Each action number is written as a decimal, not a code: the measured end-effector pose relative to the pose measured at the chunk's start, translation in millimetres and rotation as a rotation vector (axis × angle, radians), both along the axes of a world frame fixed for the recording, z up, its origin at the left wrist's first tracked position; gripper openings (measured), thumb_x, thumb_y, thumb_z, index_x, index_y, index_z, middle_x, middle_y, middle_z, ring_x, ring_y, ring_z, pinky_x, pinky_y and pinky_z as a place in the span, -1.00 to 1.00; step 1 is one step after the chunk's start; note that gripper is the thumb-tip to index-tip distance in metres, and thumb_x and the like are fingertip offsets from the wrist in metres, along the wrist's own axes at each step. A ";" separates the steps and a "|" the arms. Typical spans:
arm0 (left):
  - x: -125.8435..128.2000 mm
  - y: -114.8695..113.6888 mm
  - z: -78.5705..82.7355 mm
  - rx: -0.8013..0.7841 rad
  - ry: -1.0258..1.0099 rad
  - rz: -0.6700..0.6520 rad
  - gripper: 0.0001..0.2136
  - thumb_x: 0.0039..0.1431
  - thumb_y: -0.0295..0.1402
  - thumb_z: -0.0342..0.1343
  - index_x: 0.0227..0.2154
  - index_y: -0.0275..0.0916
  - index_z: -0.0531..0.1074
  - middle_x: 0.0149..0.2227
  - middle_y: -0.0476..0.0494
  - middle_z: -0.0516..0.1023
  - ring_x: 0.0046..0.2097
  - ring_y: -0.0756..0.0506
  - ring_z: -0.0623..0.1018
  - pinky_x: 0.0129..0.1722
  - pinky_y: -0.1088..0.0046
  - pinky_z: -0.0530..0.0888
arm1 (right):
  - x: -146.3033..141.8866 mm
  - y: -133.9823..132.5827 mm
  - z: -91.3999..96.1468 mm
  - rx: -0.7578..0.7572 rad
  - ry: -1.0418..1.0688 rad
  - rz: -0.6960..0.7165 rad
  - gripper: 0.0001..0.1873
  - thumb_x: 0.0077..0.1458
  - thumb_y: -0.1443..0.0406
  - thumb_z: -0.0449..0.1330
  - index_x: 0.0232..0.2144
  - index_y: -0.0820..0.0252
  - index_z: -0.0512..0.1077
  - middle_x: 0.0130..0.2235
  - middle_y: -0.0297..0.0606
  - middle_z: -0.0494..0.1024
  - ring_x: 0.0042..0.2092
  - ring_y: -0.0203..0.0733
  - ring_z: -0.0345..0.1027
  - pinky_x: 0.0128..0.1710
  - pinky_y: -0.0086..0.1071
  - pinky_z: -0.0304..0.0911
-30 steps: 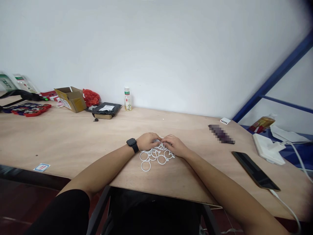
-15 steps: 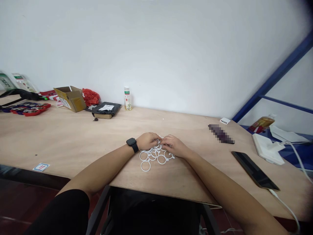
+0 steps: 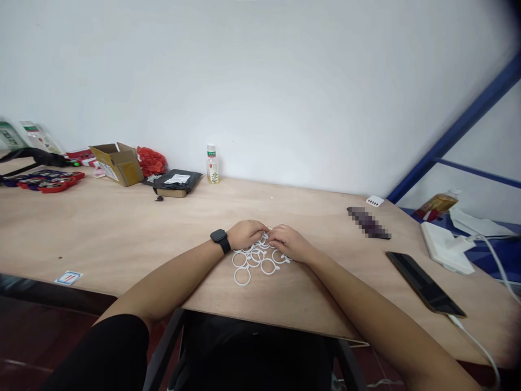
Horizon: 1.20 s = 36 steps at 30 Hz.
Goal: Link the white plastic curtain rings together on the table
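Observation:
Several white plastic rings (image 3: pixel 255 262) lie in a small heap on the wooden table (image 3: pixel 122 233). My left hand (image 3: pixel 244 233), with a black watch (image 3: pixel 220 239) on its wrist, rests on the heap's far left side with fingers curled onto a ring. My right hand (image 3: pixel 290 242) meets it from the right, its fingers pinched on the same cluster of rings. The fingertips of both hands touch between them. One ring (image 3: pixel 242 276) lies loose nearest to me.
A black phone (image 3: pixel 423 282) with a white cable lies right, next to a white device (image 3: pixel 445 247). At the back stand a small bottle (image 3: pixel 211 164), a black parcel (image 3: pixel 177 183), a cardboard box (image 3: pixel 118 163) and a red bag (image 3: pixel 151 161). A blue frame (image 3: pixel 456 130) rises far right.
Both hands stay on the ring heap; only the fingers have shifted slightly. Nothing else has moved.

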<state>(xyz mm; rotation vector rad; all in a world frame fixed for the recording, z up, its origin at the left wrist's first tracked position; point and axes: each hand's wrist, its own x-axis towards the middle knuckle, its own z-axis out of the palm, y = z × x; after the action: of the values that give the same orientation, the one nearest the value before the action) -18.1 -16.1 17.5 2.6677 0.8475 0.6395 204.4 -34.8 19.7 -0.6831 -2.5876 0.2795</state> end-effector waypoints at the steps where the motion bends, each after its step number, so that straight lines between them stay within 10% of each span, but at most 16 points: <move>1: -0.1 0.3 -0.3 -0.001 0.002 -0.002 -0.70 0.25 -0.44 -0.10 -0.05 -0.24 0.47 -0.07 -0.14 0.58 -0.04 -0.08 0.54 0.03 0.42 0.41 | 0.1 -0.6 0.2 -0.003 -0.003 -0.011 -0.84 0.25 0.21 0.12 -0.25 0.13 0.46 -0.23 -0.19 0.56 -0.13 -0.12 0.39 -0.08 -0.21 0.25; 18: -0.7 1.2 0.8 0.016 -0.059 -0.074 -0.63 0.07 -0.58 -0.07 -0.09 -0.26 0.49 -0.09 -0.16 0.56 -0.02 -0.07 0.51 0.06 0.40 0.41 | -0.8 -1.9 0.8 0.012 -0.003 -0.002 -0.70 0.06 0.07 0.31 -0.26 0.14 0.49 -0.21 -0.19 0.57 -0.12 -0.10 0.40 -0.09 -0.21 0.26; 36: -1.0 -3.8 4.0 0.000 -0.081 -0.007 -0.71 0.23 -0.35 0.02 -0.02 -0.24 0.44 -0.09 -0.17 0.58 -0.10 -0.08 0.55 -0.05 0.42 0.43 | 0.5 -2.5 1.1 0.017 0.022 -0.055 -0.80 0.28 0.21 0.06 -0.26 0.14 0.44 -0.18 -0.14 0.53 -0.11 -0.11 0.38 -0.07 -0.20 0.27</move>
<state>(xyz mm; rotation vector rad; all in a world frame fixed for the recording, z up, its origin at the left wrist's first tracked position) -19.1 -20.0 21.5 2.6242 0.8161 0.7410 204.9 -37.3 20.8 -0.7395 -2.5428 0.2456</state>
